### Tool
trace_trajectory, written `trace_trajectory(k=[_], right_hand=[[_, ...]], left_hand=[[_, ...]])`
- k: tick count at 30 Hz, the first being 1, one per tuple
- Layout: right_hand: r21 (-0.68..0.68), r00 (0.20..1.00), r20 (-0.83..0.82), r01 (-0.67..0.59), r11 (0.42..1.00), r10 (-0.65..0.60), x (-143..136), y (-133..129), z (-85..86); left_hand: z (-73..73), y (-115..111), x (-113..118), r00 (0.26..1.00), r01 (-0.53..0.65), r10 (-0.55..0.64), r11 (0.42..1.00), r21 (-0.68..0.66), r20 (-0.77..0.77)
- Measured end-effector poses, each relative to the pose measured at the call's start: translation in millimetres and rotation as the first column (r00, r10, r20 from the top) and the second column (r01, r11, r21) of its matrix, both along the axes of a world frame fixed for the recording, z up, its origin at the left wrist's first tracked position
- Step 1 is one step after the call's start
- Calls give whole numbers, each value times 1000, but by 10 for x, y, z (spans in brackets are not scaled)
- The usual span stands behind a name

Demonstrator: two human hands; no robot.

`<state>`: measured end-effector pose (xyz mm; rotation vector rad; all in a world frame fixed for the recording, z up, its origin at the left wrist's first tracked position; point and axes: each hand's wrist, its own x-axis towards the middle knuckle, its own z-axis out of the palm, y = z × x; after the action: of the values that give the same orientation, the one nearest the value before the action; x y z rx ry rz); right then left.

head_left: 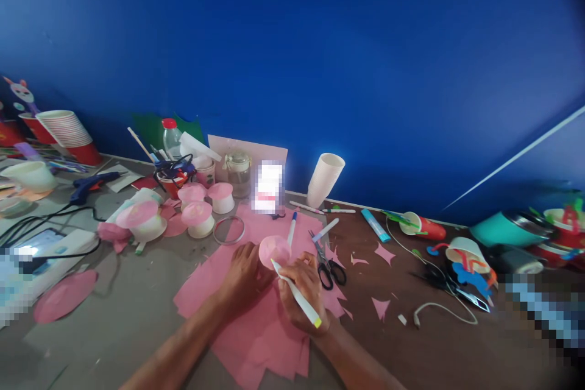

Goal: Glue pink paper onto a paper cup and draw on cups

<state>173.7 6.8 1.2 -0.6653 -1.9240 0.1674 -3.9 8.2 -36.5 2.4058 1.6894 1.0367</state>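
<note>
My right hand (302,289) grips a white marker (299,298) with a yellow end cap, its tip touching a round pink paper disc (273,250). Against the disc's left edge, my left hand (244,271) is closed with curled fingers, steadying it. Whatever lies beneath the disc is hidden. Both hands are over a stack of pink paper sheets (256,341). Black-handled scissors (329,274) lie just right of the right hand, with a blue-capped marker (291,228) and another pale marker (326,230) nearby.
Several white cups topped with pink discs (198,219) stand left, near a metal ring (229,230). A blurred bright screen (269,186), a glass jar (237,173) and stacked white cups (325,180) stand along the blue wall. Pink scraps (381,309) and a cable (443,304) lie right.
</note>
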Motion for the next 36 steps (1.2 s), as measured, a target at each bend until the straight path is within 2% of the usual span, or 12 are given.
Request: trace_trajectory(k=[5,14,23,36], right_hand=[[-2,1000,2,21,1000,-21,2,15,-10],[-25,990,-136,44,999,-47,53,10,31],[-20,997,-72,-36,999,35,13,3,35],[-34,998,-47,-31,999,30,15,27,-10]], left_hand=[[-6,0,7,1000,6,-6,1000,26,-1],[35,-9,-7,1000,7,-7,1000,-17,15],[40,-17,6,1000,4,-4,1000,-5,-4],[-19,-1,5,1000,4,-4,999,36,-3]])
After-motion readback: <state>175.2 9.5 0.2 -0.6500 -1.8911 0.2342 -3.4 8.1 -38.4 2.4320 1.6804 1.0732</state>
